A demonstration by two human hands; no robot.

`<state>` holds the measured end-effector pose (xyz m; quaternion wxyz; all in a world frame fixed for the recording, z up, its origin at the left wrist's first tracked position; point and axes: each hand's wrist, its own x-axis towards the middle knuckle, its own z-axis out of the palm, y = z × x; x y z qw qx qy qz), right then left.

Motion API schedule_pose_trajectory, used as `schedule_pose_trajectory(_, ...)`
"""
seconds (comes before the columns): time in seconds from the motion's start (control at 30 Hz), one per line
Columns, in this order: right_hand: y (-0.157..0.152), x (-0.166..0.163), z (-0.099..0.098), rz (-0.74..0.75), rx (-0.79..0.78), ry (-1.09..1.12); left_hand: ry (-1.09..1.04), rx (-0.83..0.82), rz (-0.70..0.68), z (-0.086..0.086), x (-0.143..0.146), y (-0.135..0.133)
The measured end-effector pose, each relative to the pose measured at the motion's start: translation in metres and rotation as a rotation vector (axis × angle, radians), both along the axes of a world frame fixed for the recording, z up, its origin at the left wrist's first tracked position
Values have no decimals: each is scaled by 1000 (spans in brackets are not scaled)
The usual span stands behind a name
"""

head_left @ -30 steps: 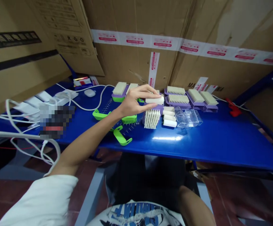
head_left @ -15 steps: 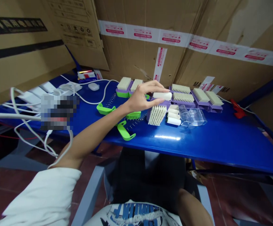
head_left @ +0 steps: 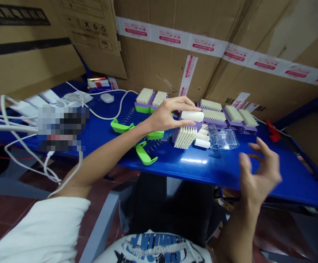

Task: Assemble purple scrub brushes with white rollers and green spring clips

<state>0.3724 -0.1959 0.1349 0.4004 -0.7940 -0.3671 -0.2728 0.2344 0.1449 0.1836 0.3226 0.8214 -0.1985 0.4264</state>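
Note:
The thumb and fingers of my left hand (head_left: 166,115) close around a white rounded roll (head_left: 192,116) at the middle of the blue table. Purple plastic shows around this roll, and a brush with cream bristles (head_left: 185,138) sits just in front of it; I cannot tell whether they are joined. My right hand (head_left: 260,173) is raised over the table's front right part, slightly blurred, with fingers apart and curved, holding nothing. Beside the brush lie several pale rolls (head_left: 202,143) and clear plastic pieces (head_left: 224,139).
Purple bristle brushes (head_left: 213,116) stand along the cardboard wall (head_left: 153,58). Green curved clips (head_left: 145,155) and thin springs (head_left: 128,116) lie to the left. White cables (head_left: 8,126) crowd the left end near a mouse (head_left: 107,98). A red object (head_left: 272,131) is far right.
My right hand has come up into view over the right side of the table. My left hand keeps its grip on the roll, which has shifted slightly toward me and to the right.

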Motion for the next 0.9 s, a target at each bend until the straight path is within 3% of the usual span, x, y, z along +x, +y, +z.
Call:
schedule_pose_trajectory(0.13,13,29,-26,11,-198,14,19,-24,-29,3,-2,0)
schedule_pose_trajectory(0.2,20,38,-37,9,-219,33,33,-39,-37,4,-2,0)
schedule_pose_trajectory(0.33,26,40,-45,-56,-84,47,67,-71,-31,3,-2,-3)
schedule_pose_trajectory(0.43,25,33,-39,-99,124,42,101,-85,13,2,-1,-5)
schedule_pose_trajectory(0.57,28,23,-20,-56,448,41,197,-117,58,0,-1,-9)
schedule_pose_trajectory(0.7,45,22,14,238,568,166,327,-156,57,-1,1,-8)
schedule_pose_trajectory(0.8,69,24,49,467,474,155,399,-171,11,-1,2,-4)
schedule_pose_trajectory(0.9,99,25,84,658,211,41,459,-224,-47,-2,3,-1)
